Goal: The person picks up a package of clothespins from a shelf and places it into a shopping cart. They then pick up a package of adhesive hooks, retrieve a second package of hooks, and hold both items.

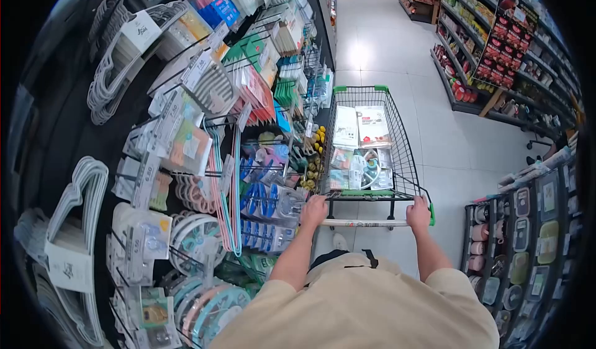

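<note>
Both hands are closed on a shopping cart in front of my body. My left hand wraps round the left end of the cart's handlebar. At the bar's right end, beside a green corner piece, my right hand grips it. Inside the wire basket, two white packages lie flat at the far end. Nearer to me are several clear-wrapped items and a round white item, whose kind I cannot make out.
On the left, close to the cart, a rack holds white hangers, blue clothespins and round drying racks. Shelves of food containers stand at right. Beyond the cart runs a tiled aisle, with a shelf of red packages farther right.
</note>
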The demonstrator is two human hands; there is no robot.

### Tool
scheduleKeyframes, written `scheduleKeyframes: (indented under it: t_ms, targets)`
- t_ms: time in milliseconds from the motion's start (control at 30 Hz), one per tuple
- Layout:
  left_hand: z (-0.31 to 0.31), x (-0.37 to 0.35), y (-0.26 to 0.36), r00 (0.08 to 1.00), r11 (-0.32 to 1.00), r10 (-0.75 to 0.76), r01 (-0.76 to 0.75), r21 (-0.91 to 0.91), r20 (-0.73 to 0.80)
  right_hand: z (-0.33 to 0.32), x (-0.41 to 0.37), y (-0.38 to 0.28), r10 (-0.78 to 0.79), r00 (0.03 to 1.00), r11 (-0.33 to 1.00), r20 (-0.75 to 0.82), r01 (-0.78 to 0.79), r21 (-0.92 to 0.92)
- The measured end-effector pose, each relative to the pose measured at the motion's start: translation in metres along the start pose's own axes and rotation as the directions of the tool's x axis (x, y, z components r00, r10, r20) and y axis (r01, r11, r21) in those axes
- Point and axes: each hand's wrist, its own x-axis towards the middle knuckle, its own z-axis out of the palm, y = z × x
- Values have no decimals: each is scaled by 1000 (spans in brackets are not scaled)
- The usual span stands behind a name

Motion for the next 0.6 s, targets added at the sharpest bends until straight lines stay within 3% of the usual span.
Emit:
scheduleKeyframes:
  t_ms: [67, 167, 333, 600]
  targets:
    - [-1, 0, 4, 997, 998, 66, -66, -11, -41, 7, 1, 8, -49, 998, 999, -45, 49, -20]
    - [-8, 16, -8, 999, 998, 47, -48, -37, -21, -7, 1, -22, 29, 1000, 1000, 3, -29, -1]
    - [-12, 33, -10, 997, 996, 76, -77, -39, -33, 10, 12, -20, -39, 995, 999, -93, 35, -41]
    - [-24, 50, -7, 996, 996, 83, -84, -32, -26, 3, 22, -39, 12, 999, 999, -53, -13, -34]
